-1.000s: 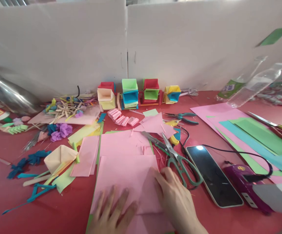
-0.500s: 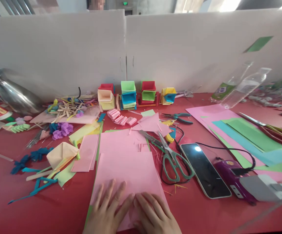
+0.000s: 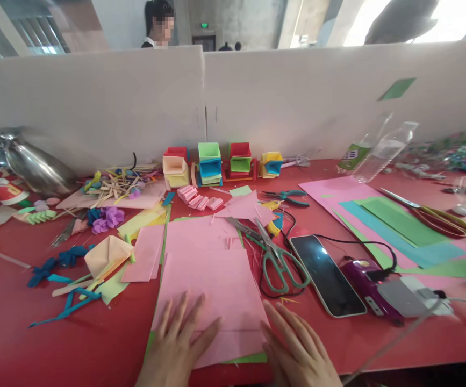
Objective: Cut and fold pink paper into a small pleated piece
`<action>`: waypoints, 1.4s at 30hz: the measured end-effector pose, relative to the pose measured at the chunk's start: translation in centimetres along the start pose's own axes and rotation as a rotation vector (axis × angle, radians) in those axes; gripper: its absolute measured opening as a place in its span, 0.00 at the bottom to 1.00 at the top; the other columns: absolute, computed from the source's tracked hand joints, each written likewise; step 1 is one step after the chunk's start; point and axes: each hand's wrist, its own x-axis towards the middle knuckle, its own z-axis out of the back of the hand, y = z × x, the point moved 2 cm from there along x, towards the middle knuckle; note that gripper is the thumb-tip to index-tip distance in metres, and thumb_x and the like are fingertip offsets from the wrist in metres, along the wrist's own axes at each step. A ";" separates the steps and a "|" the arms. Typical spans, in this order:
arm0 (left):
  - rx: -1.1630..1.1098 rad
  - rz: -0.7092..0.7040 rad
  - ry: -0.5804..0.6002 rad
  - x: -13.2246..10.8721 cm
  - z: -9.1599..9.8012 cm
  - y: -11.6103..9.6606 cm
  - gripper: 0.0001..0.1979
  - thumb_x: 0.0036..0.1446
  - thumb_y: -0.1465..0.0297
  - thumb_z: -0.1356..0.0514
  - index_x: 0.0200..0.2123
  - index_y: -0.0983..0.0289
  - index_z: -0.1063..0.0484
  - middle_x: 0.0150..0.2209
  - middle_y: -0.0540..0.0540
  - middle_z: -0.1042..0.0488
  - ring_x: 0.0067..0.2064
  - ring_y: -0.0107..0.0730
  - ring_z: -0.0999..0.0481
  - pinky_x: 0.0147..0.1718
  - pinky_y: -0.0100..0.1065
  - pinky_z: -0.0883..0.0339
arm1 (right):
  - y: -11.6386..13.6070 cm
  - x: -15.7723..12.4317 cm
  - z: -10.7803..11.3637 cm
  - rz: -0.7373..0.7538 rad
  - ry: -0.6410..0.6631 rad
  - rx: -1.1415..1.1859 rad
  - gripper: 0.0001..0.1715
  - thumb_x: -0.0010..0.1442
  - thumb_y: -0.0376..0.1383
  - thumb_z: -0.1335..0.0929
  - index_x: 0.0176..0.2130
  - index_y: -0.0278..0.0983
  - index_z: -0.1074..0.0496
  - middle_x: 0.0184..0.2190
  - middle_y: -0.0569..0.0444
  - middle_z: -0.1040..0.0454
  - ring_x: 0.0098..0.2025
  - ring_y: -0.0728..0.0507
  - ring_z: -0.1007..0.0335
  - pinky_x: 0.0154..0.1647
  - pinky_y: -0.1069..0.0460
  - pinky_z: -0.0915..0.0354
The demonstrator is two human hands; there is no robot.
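A pink sheet of paper [image 3: 212, 279] lies in front of me on other pink paper, with a straight line or edge across its near part. Green paper [image 3: 252, 358] peeks out beneath its near edge. My left hand [image 3: 174, 344] rests flat on the sheet's left side, fingers spread. At the right edge, my right hand [image 3: 301, 344] lies with its fingers stretched out, the fingertips touching the paper's border; its thumb is partly hidden. Neither hand grips anything. Green-handled scissors [image 3: 279, 258] lie just beyond the right hand, beside a phone [image 3: 327, 277].
Folded paper boxes [image 3: 210, 166] stand along the white partition [image 3: 95, 102]. Pliers [image 3: 287, 197], a purple device with a cable [image 3: 372, 287], coloured sheets [image 3: 402, 220] and larger scissors [image 3: 434, 212] are to the right. Paper flowers [image 3: 107, 219] and a steel jug [image 3: 37, 166] are left.
My right hand has slid rightwards from the middle of the pink sheet to its right edge, uncovering the near part. The left hand stays flat. The camera view has tilted up and turned slightly.
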 end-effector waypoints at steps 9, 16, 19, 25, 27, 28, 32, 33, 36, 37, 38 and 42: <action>-0.072 -0.044 0.072 -0.4 0.5 0.6 0.50 0.41 0.39 0.47 0.63 0.52 0.62 0.63 0.60 0.49 0.60 0.59 0.46 0.53 0.55 0.52 | 3.9 0.6 -3.2 0.172 0.053 0.057 0.26 0.58 0.40 0.37 0.53 0.29 0.34 0.52 0.48 0.30 0.52 0.42 0.33 0.47 0.51 0.34; 0.066 -0.115 -0.133 -3.1 1.4 2.2 0.43 0.52 0.44 0.55 0.64 0.65 0.57 0.59 0.55 0.39 0.60 0.37 0.41 0.56 0.33 0.51 | 2.1 0.0 -1.9 0.167 0.076 0.092 0.24 0.60 0.39 0.37 0.54 0.32 0.35 0.53 0.50 0.31 0.52 0.46 0.33 0.51 0.54 0.35; 0.084 -0.073 -0.185 -4.1 1.9 2.4 0.44 0.54 0.46 0.54 0.64 0.69 0.61 0.57 0.56 0.35 0.58 0.36 0.38 0.54 0.31 0.49 | 1.5 -0.3 -1.4 0.193 0.096 0.029 0.24 0.60 0.38 0.37 0.54 0.32 0.35 0.53 0.51 0.31 0.52 0.46 0.32 0.51 0.54 0.35; 0.113 -0.032 -0.201 -5.0 2.7 2.3 0.44 0.55 0.47 0.54 0.64 0.68 0.65 0.55 0.55 0.33 0.55 0.33 0.33 0.52 0.31 0.47 | 0.5 -1.3 -1.0 0.201 0.111 -0.027 0.26 0.60 0.37 0.37 0.57 0.33 0.39 0.55 0.54 0.34 0.54 0.47 0.34 0.53 0.53 0.37; 0.116 -0.022 -0.198 -5.2 2.7 2.3 0.44 0.55 0.47 0.54 0.65 0.68 0.66 0.55 0.55 0.33 0.55 0.33 0.33 0.51 0.31 0.47 | 0.2 -1.5 -0.6 0.185 0.102 -0.028 0.25 0.60 0.37 0.37 0.56 0.33 0.38 0.54 0.53 0.33 0.53 0.46 0.33 0.52 0.52 0.35; 0.114 -0.019 -0.194 -5.3 2.6 2.2 0.44 0.55 0.47 0.54 0.65 0.68 0.66 0.56 0.56 0.34 0.55 0.33 0.33 0.52 0.31 0.47 | 0.1 -1.6 -0.4 0.174 0.096 -0.014 0.24 0.60 0.37 0.37 0.55 0.34 0.36 0.53 0.53 0.31 0.51 0.45 0.32 0.51 0.51 0.34; 0.099 -0.015 -0.201 -5.6 2.4 2.3 0.49 0.51 0.43 0.54 0.64 0.71 0.65 0.57 0.61 0.36 0.57 0.40 0.36 0.54 0.35 0.49 | -0.5 0.3 0.8 0.020 0.082 0.172 0.15 0.60 0.35 0.37 0.46 0.36 0.28 0.42 0.53 0.23 0.44 0.45 0.27 0.46 0.51 0.31; 0.096 0.007 -0.209 -5.5 2.4 2.4 0.50 0.50 0.42 0.54 0.64 0.72 0.65 0.57 0.63 0.37 0.58 0.42 0.38 0.54 0.36 0.50 | -0.8 1.4 0.9 -0.037 0.077 0.217 0.14 0.61 0.35 0.37 0.45 0.36 0.28 0.41 0.51 0.22 0.44 0.44 0.27 0.45 0.50 0.31; 0.047 0.096 -0.161 -4.2 2.5 2.9 0.49 0.51 0.44 0.53 0.64 0.71 0.65 0.61 0.65 0.45 0.62 0.47 0.46 0.56 0.42 0.52 | -1.6 6.2 0.5 -0.128 0.126 0.273 0.14 0.60 0.36 0.36 0.46 0.38 0.28 0.48 0.48 0.27 0.48 0.42 0.31 0.47 0.47 0.33; 0.009 0.097 -0.114 -3.4 2.5 3.1 0.46 0.53 0.46 0.52 0.64 0.68 0.64 0.62 0.64 0.48 0.63 0.46 0.48 0.57 0.43 0.52 | -1.9 8.0 0.0 -0.147 0.206 0.269 0.15 0.59 0.36 0.35 0.46 0.37 0.29 0.48 0.48 0.27 0.48 0.41 0.31 0.46 0.47 0.34; -0.034 0.084 -0.061 -2.6 2.5 3.4 0.43 0.54 0.48 0.52 0.64 0.65 0.63 0.63 0.63 0.50 0.63 0.45 0.49 0.57 0.44 0.52 | -2.2 9.8 -0.8 -0.165 0.319 0.256 0.17 0.58 0.36 0.34 0.47 0.36 0.30 0.48 0.47 0.27 0.49 0.41 0.32 0.47 0.47 0.35; -0.182 0.123 0.126 0.8 1.9 5.0 0.40 0.53 0.47 0.51 0.63 0.64 0.53 0.64 0.62 0.52 0.64 0.48 0.53 0.58 0.48 0.53 | -3.0 15.2 -4.1 -0.147 0.550 0.220 0.29 0.47 0.42 0.28 0.47 0.34 0.31 0.46 0.45 0.27 0.49 0.39 0.33 0.47 0.48 0.38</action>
